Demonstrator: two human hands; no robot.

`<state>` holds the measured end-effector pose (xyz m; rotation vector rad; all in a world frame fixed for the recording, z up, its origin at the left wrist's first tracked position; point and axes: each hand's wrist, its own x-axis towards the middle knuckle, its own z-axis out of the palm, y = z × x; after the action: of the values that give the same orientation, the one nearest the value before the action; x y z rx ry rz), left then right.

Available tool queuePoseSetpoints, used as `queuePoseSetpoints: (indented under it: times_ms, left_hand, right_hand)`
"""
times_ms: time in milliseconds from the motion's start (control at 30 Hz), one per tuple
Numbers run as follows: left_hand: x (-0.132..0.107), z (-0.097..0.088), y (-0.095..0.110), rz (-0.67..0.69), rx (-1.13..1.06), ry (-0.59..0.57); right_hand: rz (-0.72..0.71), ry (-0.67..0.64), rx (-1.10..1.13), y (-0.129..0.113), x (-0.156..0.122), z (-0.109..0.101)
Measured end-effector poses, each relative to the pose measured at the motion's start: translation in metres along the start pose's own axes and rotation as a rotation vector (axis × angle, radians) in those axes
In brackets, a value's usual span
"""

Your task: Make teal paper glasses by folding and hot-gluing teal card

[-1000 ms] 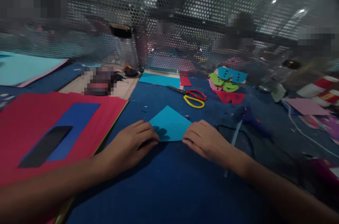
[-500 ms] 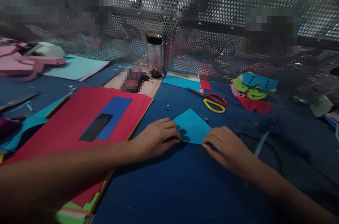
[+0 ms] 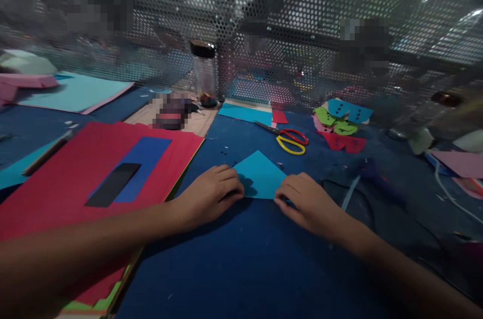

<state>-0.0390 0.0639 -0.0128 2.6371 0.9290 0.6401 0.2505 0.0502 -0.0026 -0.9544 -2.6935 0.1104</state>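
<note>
A folded turquoise paper (image 3: pixel 259 177) lies on the dark blue table mat (image 3: pixel 241 253), its point facing away from me. My left hand (image 3: pixel 209 196) rests knuckles up on the paper's left corner, fingers curled and pressing it down. My right hand (image 3: pixel 306 202) presses the paper's right corner the same way, fingertips on its near edge. The near edge of the paper is partly hidden under both hands.
A stack of red sheets (image 3: pixel 68 183) with a blue strip and a black strip sits on the left. Red-and-yellow scissors (image 3: pixel 289 139), cut coloured shapes (image 3: pixel 341 125), a clear jar (image 3: pixel 204 75) and a blue glue gun (image 3: pixel 372 174) lie beyond. Perforated metal screen (image 3: pixel 264 32) closes the back.
Both hands stay pressed on the turquoise paper's corners; the right hand has slid slightly inward along the edge. The view swung left, then partly back.
</note>
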Motion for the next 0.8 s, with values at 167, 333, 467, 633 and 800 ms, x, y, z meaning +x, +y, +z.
queuePoseSetpoints:
  times_ms: [167,333,467,633,800]
  left_hand:
    - [-0.001,0.002,-0.002,-0.013,-0.008,-0.018]
    - [0.001,0.001,-0.002,-0.050,-0.061,-0.025]
    - [0.002,0.000,-0.002,-0.102,-0.082,-0.011]
    - [0.002,0.000,-0.004,-0.156,-0.076,0.001]
    - [0.001,0.001,-0.005,-0.193,-0.051,-0.013]
  right_hand:
    - [0.031,-0.040,0.032,-0.003,0.000,-0.006]
    - [0.131,-0.066,0.110,-0.005,0.000,-0.009]
    - [0.249,-0.061,0.160,-0.006,0.001,-0.011]
    - [0.349,-0.089,0.151,-0.007,0.004,-0.012]
    - [0.391,-0.093,0.160,-0.006,0.005,-0.012]
